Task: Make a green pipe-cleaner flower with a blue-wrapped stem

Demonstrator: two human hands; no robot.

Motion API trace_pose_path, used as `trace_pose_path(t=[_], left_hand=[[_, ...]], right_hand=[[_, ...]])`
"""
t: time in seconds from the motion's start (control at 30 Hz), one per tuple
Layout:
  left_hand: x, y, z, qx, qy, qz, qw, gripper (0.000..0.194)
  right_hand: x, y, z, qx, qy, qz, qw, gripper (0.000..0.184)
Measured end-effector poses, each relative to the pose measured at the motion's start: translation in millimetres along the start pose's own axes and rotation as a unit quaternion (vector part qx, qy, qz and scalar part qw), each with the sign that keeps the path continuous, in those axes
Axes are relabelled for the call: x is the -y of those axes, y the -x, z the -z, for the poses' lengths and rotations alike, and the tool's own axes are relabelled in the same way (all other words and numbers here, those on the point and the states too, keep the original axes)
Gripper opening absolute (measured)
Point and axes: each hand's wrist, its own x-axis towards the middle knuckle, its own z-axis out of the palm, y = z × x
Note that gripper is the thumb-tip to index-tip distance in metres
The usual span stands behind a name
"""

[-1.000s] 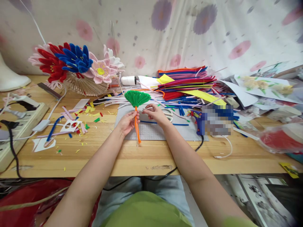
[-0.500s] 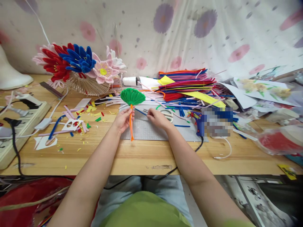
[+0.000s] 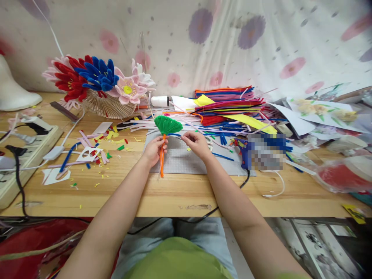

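My left hand (image 3: 155, 151) is closed round the orange pipe-cleaner stem (image 3: 162, 164) of a green fan-shaped pipe-cleaner piece (image 3: 167, 125). The green fan stands upright above my fingers, and the stem's loose ends hang below them. A thin blue pipe cleaner (image 3: 174, 135) runs from beside the stem to my right hand (image 3: 196, 144), whose fingertips pinch its end. Both hands are above a grey cutting mat (image 3: 177, 164). Behind my right hand lie scissors with white handles (image 3: 209, 143), mostly hidden.
A blue glue gun (image 3: 244, 153) stands right of the mat. Bundles of coloured pipe cleaners (image 3: 229, 106) lie behind it. Pipe-cleaner flowers (image 3: 99, 75) stand back left; scraps (image 3: 112, 135) and a power strip (image 3: 31, 155) lie left. Plastic packaging (image 3: 343, 170) is at right.
My left hand and the green fan have shifted slightly right and down. My right hand has turned and covers more of the scissors; the blue strip now lies more level between the hands.
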Motion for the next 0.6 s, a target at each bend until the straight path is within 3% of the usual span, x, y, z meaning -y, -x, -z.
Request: trace_pose_path(t=[0.13,0.23,0.37,0.6], left_hand=[[3.0,-1.4,-1.8,-0.006,-0.013,-0.01,1.0,0.004],[6.8,-2.6,-2.0,-0.023,-0.04,-0.027,0.999,0.012],[10.0,-2.8,-2.6,-0.049,-0.061,-0.034,0.996,0.023],[7.6,-3.1,-2.1,-0.07,-0.037,-0.041,0.996,0.016]], right_hand=[[-7.3,1.8,-13.8,-0.008,0.03,-0.003,1.0,0.026],[-11.5,2.7,-20.2,-0.012,0.065,-0.011,0.998,0.025],[-8.9,3.8,-22.8,0.006,0.081,0.021,0.997,0.021],[-7.1,4.3,-22.0,-0.014,0.109,-0.018,0.994,0.019]])
